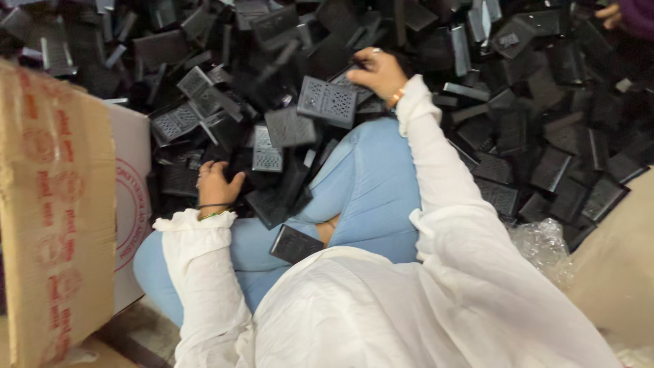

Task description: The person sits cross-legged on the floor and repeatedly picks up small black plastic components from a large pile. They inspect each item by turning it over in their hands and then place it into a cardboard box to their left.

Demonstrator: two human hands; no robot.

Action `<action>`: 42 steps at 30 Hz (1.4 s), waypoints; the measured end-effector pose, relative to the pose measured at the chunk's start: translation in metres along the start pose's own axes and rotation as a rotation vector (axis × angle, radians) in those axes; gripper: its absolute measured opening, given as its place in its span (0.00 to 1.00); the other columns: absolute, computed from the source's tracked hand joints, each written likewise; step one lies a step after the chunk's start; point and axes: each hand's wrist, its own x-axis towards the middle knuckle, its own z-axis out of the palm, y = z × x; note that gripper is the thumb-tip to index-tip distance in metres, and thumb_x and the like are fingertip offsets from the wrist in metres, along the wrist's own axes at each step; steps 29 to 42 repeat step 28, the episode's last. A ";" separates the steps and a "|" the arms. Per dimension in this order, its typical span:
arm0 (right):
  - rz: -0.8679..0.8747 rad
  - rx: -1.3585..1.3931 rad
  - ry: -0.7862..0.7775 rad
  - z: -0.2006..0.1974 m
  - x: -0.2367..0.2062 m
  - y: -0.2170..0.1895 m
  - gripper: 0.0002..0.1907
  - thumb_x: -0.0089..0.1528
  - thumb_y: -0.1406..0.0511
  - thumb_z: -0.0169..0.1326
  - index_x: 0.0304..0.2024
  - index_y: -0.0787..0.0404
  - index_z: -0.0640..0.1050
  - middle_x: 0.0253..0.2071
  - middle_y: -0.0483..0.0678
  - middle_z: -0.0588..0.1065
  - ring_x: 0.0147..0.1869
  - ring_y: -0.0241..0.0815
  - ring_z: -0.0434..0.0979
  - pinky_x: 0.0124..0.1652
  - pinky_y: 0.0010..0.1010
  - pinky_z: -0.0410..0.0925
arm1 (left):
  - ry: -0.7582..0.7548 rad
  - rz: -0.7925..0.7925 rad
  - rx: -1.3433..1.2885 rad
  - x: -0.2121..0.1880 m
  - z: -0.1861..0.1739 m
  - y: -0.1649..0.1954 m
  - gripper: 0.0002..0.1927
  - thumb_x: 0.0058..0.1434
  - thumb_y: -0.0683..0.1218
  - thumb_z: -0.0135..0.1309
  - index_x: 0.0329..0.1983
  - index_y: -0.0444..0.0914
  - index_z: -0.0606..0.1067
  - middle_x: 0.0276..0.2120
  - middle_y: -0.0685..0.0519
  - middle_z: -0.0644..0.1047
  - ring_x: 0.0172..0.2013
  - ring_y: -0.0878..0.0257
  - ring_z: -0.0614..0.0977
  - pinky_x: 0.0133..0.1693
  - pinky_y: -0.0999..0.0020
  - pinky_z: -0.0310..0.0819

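I sit cross-legged in light blue trousers and a white top before a large heap of black plastic casings point(518, 129) with perforated faces. My right hand point(378, 71) reaches forward onto the heap, its fingers closed on a black perforated casing point(328, 101) near my raised knee. My left hand point(216, 182) rests on the heap at the left with fingers curled around a dark black casing point(238, 167). Another black casing point(294, 243) lies in my lap between my legs.
A brown cardboard box flap point(54, 211) and a white box side with red print point(129, 204) stand at the left. Crumpled clear plastic point(541, 245) lies at the right beside a tan surface point(613, 272). Another person's hand point(610, 15) shows at the top right.
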 end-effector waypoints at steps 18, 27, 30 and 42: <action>-0.105 -0.373 0.229 0.172 -0.012 0.015 0.09 0.64 0.67 0.61 0.43 0.65 0.77 0.35 0.50 0.80 0.38 0.39 0.80 0.41 0.30 0.73 | 0.195 0.009 -0.260 0.010 -0.005 0.019 0.23 0.55 0.51 0.69 0.49 0.34 0.77 0.56 0.34 0.73 0.57 0.38 0.75 0.57 0.50 0.70; -0.431 -0.544 0.404 0.117 -0.055 -0.057 0.03 0.70 0.71 0.58 0.46 0.64 0.81 0.37 0.53 0.81 0.39 0.41 0.81 0.39 0.29 0.73 | 0.168 0.004 -0.262 0.017 0.002 0.051 0.25 0.53 0.53 0.67 0.50 0.35 0.77 0.53 0.42 0.76 0.53 0.44 0.78 0.55 0.50 0.71; -0.531 -0.605 0.384 0.109 -0.067 -0.074 0.04 0.71 0.71 0.56 0.46 0.64 0.81 0.39 0.53 0.81 0.41 0.43 0.84 0.41 0.30 0.74 | 0.137 0.010 -0.180 0.021 0.005 0.059 0.31 0.50 0.55 0.68 0.52 0.35 0.76 0.54 0.40 0.74 0.53 0.43 0.77 0.55 0.46 0.69; -0.531 -0.605 0.384 0.109 -0.067 -0.074 0.04 0.71 0.71 0.56 0.46 0.64 0.81 0.39 0.53 0.81 0.41 0.43 0.84 0.41 0.30 0.74 | 0.137 0.010 -0.180 0.021 0.005 0.059 0.31 0.50 0.55 0.68 0.52 0.35 0.76 0.54 0.40 0.74 0.53 0.43 0.77 0.55 0.46 0.69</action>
